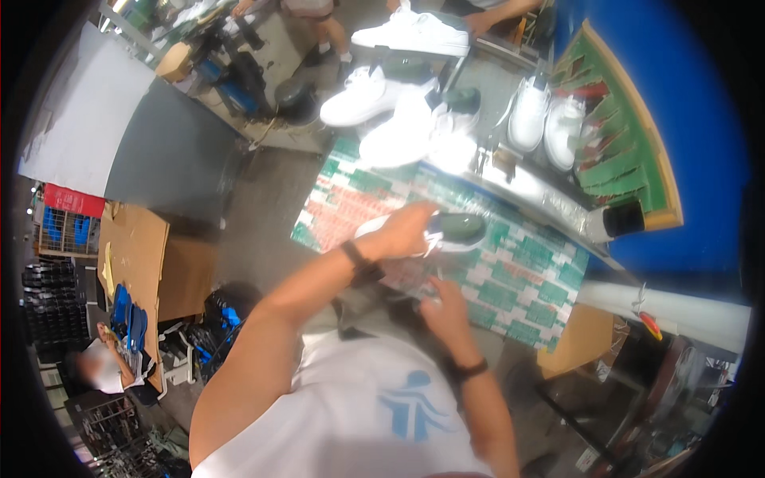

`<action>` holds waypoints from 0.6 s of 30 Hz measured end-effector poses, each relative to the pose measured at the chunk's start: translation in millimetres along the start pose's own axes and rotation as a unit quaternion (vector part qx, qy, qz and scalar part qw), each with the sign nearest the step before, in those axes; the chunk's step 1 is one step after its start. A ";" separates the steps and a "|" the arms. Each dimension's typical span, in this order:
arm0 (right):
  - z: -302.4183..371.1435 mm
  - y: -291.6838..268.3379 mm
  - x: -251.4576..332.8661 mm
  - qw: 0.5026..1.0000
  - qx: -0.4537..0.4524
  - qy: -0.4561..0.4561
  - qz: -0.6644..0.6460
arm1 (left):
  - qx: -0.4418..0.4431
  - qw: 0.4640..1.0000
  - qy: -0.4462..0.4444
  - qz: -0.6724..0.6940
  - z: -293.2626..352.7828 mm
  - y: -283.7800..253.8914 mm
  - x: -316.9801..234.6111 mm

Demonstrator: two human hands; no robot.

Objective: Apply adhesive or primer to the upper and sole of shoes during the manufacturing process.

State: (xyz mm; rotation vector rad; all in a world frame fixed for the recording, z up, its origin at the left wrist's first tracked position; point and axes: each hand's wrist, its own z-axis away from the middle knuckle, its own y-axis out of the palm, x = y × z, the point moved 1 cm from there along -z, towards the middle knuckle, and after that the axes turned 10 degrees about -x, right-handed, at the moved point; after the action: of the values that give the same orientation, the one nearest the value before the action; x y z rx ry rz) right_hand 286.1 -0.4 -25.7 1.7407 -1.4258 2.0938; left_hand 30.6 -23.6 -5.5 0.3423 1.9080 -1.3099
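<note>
A white shoe (pixel 471 239) with a dark green lining and white laces lies over the board, its toe to the left. Across its front part my left hand (pixel 405 232) is closed, covering much of the toe and lacing. My right hand (pixel 448 309) is just below the shoe, near the board's front edge, its fingers curled together. Blur hides what, if anything, is between those fingers. Under the shoe is a board (pixel 522 275) covered with green, white and orange printed patches.
Several white shoes (pixel 396 131) stand on a rack beyond the board. Another white pair (pixel 528 115) is at the right, beside a green wood-framed panel (pixel 637 171). A dark-ended roll (pixel 621 221) lies near the board's right side. Cardboard (pixel 135 247) and a seated person (pixel 107 362) are at left.
</note>
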 end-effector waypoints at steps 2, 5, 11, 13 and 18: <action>5.8 -17.7 -39.9 0.996 -0.046 0.020 0.070 | 0.045 0.998 -0.032 -0.020 2.2 -36.2 5.9; -10.0 -47.1 -80.1 0.975 -0.137 -0.004 0.174 | 0.045 0.998 -0.040 -0.024 3.8 -76.4 17.7; -52.3 -52.1 -130.7 0.936 -0.222 -0.010 0.274 | -0.107 0.991 -0.036 -0.077 29.7 -82.4 62.8; -55.9 -46.7 -133.3 0.913 -0.247 -0.041 0.323 | -0.128 0.986 -0.015 -0.104 23.3 -87.0 55.5; -63.9 -44.8 -141.6 0.916 -0.264 -0.065 0.296 | -0.095 0.978 -0.173 -0.061 40.5 -134.1 12.5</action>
State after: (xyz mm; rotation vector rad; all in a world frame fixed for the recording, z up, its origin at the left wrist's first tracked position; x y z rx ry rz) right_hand 315.0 135.6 -108.3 1.3536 -2.5145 1.5406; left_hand -40.6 -119.7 68.6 -0.0972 1.7560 -1.1645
